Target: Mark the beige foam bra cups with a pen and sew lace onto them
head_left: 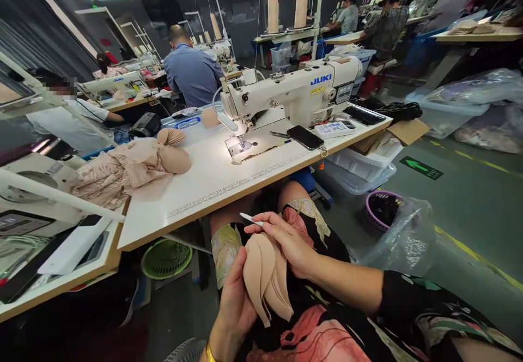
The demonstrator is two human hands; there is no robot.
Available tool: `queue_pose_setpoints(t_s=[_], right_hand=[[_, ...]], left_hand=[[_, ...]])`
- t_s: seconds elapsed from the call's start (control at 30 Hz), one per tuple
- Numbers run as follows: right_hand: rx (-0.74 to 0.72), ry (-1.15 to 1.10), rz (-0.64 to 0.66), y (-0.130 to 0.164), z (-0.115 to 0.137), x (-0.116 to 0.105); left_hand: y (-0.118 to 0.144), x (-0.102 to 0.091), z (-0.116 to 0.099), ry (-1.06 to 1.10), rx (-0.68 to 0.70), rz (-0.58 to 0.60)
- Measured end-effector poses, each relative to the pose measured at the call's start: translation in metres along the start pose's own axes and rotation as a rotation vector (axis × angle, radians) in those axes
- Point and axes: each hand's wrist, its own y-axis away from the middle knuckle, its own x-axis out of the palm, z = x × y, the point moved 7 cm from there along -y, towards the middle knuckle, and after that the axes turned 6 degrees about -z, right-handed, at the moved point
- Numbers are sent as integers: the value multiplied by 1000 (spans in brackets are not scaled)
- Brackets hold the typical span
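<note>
Over my lap, my left hand [236,299] grips a small stack of beige curved fabric pieces [261,275], which look like padded cup panels, fanned out with their tips pointing down. My right hand [292,245] is closed around a slim white pen [247,218], its tip pointing left above the stack. The right fingers are at the upper edge of the pieces; whether they also grip them I cannot tell. Beyond my knees stands a white sewing machine [294,92], its lamp lit over the needle plate.
A heap of beige fabric [122,171] lies on the left of the white sewing table [196,187]. A black phone [305,137] and tweezers [280,134] are near the machine. Below are a green basket [167,258] and a purple basket [382,209]. Other people sit at machines behind.
</note>
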Motion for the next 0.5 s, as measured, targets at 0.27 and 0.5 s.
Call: queue_pose_setpoints(t_s=[0.27,0.5], right_hand=[[-390,668,-4,23,44,-18],[-489,871,87,30,61,2]], left_hand=[[-3,-2,-7,13,147,-31],[1,-18,-5,31,154,-272]])
